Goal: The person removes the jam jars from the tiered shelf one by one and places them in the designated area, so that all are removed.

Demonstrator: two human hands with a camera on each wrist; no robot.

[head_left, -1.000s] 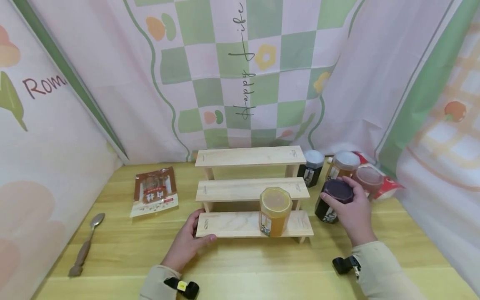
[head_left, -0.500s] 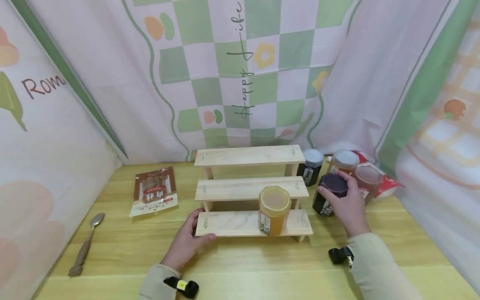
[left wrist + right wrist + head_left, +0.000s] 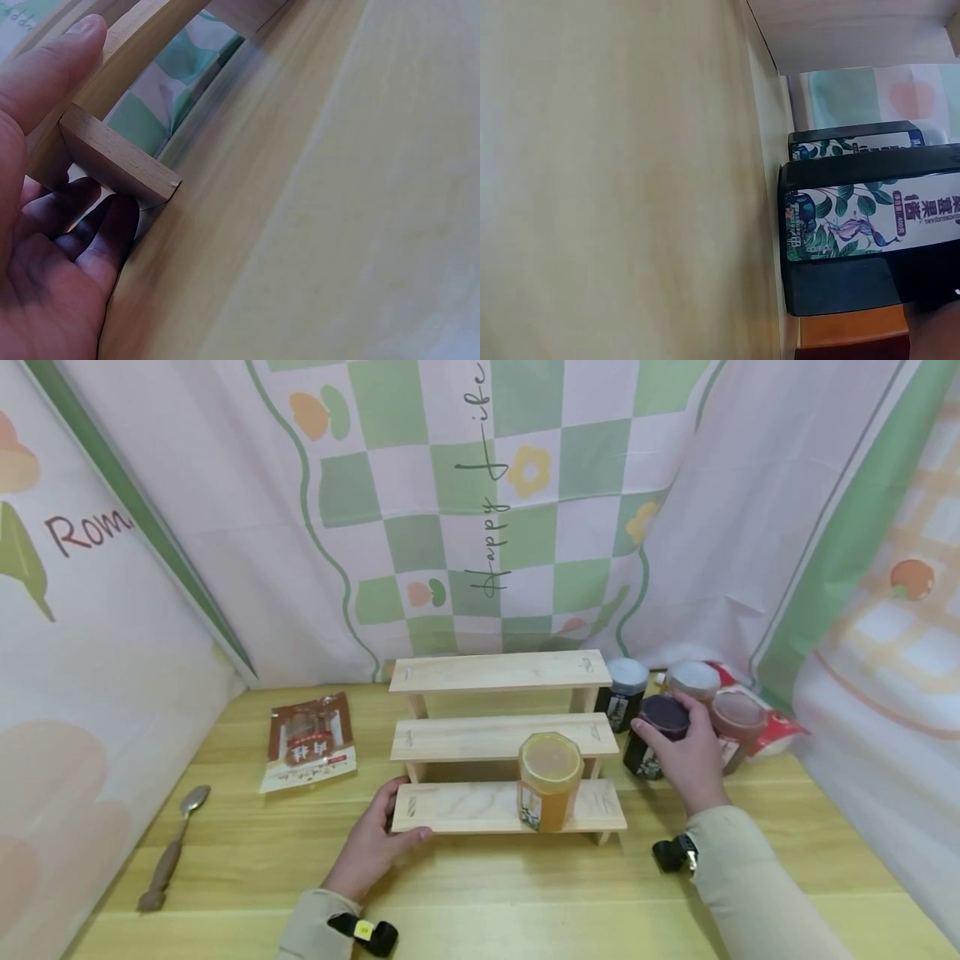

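A three-tier wooden display stand (image 3: 457,807) stands mid-table, with a jar of amber honey (image 3: 551,789) on its lowest step. My left hand (image 3: 373,845) holds the left end of that step, thumb over its front edge. In the left wrist view the fingertips (image 3: 120,221) curl behind the stand's leg board (image 3: 124,161). To the right of the stand, my right hand (image 3: 693,758) grips a dark jar (image 3: 643,758) around its purple-black lid. The right wrist view gives the dark jar's peacock-and-leaf label (image 3: 855,219); its base is at the tabletop.
Behind the held jar are another dark jar (image 3: 622,697) with a white lid, a white-lidded amber jar (image 3: 693,679), a pinkish-lidded jar (image 3: 738,718) and a red-and-white packet (image 3: 780,735). At left lie a brown packet (image 3: 309,743) and a spoon (image 3: 171,856).
My right hand has moved the dark jar a little away from me and slightly left, closer to the other jars. The left hand and the stand have stayed put.
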